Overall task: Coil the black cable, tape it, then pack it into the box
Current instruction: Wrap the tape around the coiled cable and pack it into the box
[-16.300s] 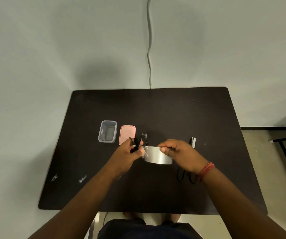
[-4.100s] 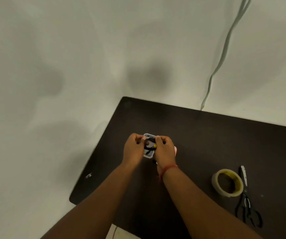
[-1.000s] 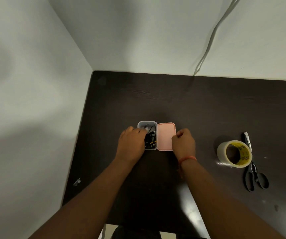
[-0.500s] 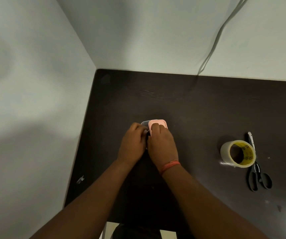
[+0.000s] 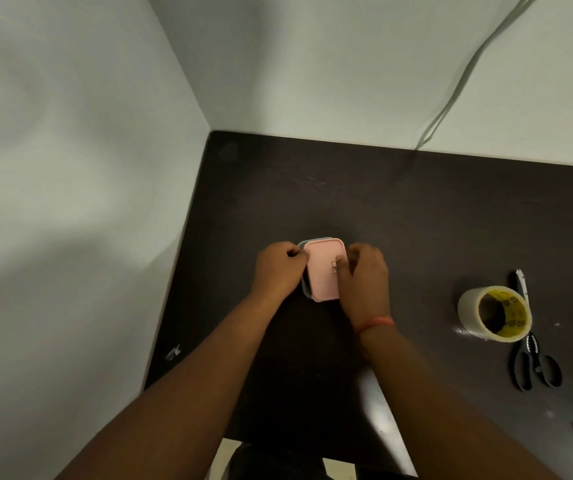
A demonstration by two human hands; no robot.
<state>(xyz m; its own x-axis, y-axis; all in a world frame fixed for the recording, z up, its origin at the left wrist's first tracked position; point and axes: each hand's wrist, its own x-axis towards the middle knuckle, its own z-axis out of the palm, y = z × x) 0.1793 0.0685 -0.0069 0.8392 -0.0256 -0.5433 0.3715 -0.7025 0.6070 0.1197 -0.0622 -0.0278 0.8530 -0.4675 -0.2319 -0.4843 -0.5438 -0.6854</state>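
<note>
From the head camera, a dark wooden table (image 5: 416,216) stands pushed into the corner of pale walls. On it, towards the left side, sits a small clear plastic box (image 5: 303,271) with its pink lid (image 5: 323,271) laid on top; only a thin grey edge of the box shows along the lid's left and far sides. The black cable is not visible, so whether it lies inside cannot be told.

The left hand (image 5: 278,268) is curled against the box's left side, fingertips touching the lid's left edge near the far corner. The right hand (image 5: 364,275) rests over the lid's right edge, fingers bent and pressing down on it (a small dark label on the lid shows just beside the fingertips). Both hands grip the lidded box between them. A red thread band (image 5: 375,323) circles the right wrist.

Well to the right lies a roll of clear tape (image 5: 494,313) with a yellow core, on its side with the hole facing the camera. Black-handled scissors (image 5: 531,348) lie just beside it, touching or nearly touching it, blades pointing to the far side. A small scrap (image 5: 173,352) sits near the table's left edge.
</note>
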